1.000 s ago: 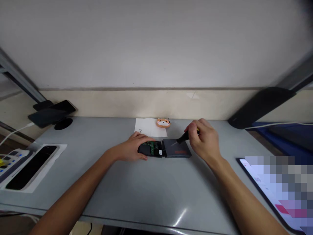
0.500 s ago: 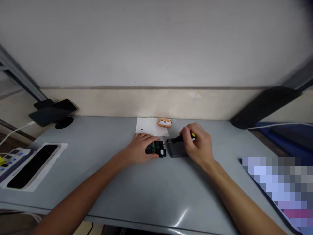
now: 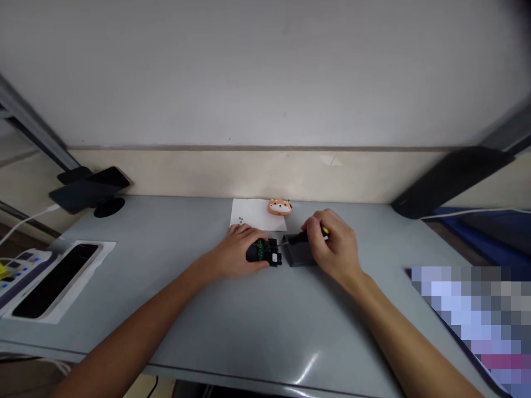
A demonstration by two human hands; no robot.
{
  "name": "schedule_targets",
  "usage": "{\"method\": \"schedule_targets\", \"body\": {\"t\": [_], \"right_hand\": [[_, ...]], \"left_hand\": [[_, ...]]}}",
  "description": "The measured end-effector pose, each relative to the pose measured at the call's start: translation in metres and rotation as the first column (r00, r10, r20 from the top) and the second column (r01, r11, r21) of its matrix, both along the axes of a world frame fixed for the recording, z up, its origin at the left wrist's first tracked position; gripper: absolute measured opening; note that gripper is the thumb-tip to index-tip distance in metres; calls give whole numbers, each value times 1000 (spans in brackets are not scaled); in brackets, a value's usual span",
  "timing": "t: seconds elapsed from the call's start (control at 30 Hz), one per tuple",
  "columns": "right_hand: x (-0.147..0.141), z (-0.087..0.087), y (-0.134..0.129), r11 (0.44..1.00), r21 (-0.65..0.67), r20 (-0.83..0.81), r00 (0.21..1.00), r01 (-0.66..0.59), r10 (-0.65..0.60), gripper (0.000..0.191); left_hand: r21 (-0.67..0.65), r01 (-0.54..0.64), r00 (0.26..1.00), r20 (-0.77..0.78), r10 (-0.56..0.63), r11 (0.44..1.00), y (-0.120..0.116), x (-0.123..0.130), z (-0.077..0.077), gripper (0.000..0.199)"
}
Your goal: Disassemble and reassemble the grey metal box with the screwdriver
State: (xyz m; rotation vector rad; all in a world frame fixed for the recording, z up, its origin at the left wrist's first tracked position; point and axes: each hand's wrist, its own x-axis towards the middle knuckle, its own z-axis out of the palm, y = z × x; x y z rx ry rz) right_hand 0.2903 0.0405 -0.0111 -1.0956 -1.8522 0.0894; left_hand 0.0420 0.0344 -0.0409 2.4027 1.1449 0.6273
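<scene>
My left hand (image 3: 238, 251) is closed around an opened black device (image 3: 274, 257), shaped like a computer mouse, holding it against the desk. A green circuit board (image 3: 260, 250) shows inside it, along with a small white label. My right hand (image 3: 334, 240) grips a black screwdriver (image 3: 299, 238) with a yellow end. Its thin shaft points left, and the tip is at the device's right end; whether it touches there I cannot tell. Under the screwdriver and right hand lies a dark grey box (image 3: 301, 254), partly hidden.
Behind the left hand, white paper (image 3: 253, 213) carries several tiny dark screw-like pieces (image 3: 240, 220) and an orange animal-faced case (image 3: 280, 207). A phone on a stand (image 3: 91, 188), another phone (image 3: 56, 282) and a power strip (image 3: 25, 273) occupy the left. A black cylinder (image 3: 448, 182) stands back right.
The right hand and screwdriver have shifted slightly left. The left fingers have drawn back a little, showing more of the circuit board.
</scene>
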Motion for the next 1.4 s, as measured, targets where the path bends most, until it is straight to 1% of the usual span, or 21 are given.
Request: {"method": "schedule_targets", "body": {"t": [0.1,0.17,0.23,0.3,0.37,0.43,0.53,0.6,0.67,0.7,0.73,0.8,0.87,0.93,1.03,1.1,1.17,1.2,1.23,1.3,1.4], "right_hand": [[-7,3,-2,997,-66,-115,993,-34,26,10],[-14,5,-3,991,-103,-233,971,-87,61,16],[-21,7,-3,972,-129,-338,930,-196,143,19],[-25,6,-1,937,-162,-443,871,-310,212,17],[-28,3,1,905,-188,-549,805,-381,225,16],[-31,1,4,886,-202,-630,748,-417,209,21],[-37,5,11,857,-212,-668,710,-470,224,28],[-44,13,15,802,-228,-677,682,-553,278,28],[-51,20,20,696,-254,-729,606,-671,318,26],[-55,22,21,652,-258,-765,563,-713,312,26],[-58,23,22,638,-258,-793,536,-725,289,26],[-61,22,23,663,-250,-822,517,-705,240,28],[-61,20,20,701,-241,-824,523,-671,218,30],[-59,18,16,700,-218,-833,504,-680,230,28],[-54,22,10,633,-185,-859,436,-752,268,23],[-50,26,9,578,-210,-852,438,-788,288,20],[-48,29,8,541,-245,-844,452,-804,289,23],[-47,30,9,528,-248,-851,443,-812,282,26],[-48,29,9,516,-240,-867,421,-822,266,29],[-50,27,9,501,-196,-912,345,-843,224,33],[-55,22,8,514,-124,-954,245,-849,174,34]], "left_hand": [[18,9,1000,-4,-9,1000,0,1,-2,36],[43,25,1000,-5,-25,999,0,1,-4,31],[62,36,999,-6,-35,997,0,2,-5,28],[71,38,999,-5,-38,997,0,2,-5,27],[77,37,999,-4,-37,996,0,2,-6,26],[83,40,999,-3,-39,996,0,1,-7,24],[84,53,999,-7,-53,995,1,0,-7,23],[90,58,998,-8,-57,994,1,-1,-7,23],[105,54,999,-2,-54,993,2,-2,-8,24],[110,53,999,0,-53,993,2,-2,-8,24],[113,54,998,2,-55,992,2,-2,-8,24],[111,63,998,-1,-64,992,3,-2,-8,24],[103,71,997,-8,-71,992,3,-2,-7,25],[97,73,997,-12,-72,993,3,-2,-7,24],[103,80,997,-11,-80,991,3,-2,-7,24],[121,88,996,-2,-89,989,4,-3,-7,24],[140,97,995,7,-99,985,4,-4,-8,24],[146,102,995,8,-104,984,4,-4,-8,23],[149,107,994,9,-109,983,5,-5,-8,23],[145,118,993,8,-120,982,5,-6,-8,23],[139,118,993,15,-121,983,5,-6,-7,23]]}}
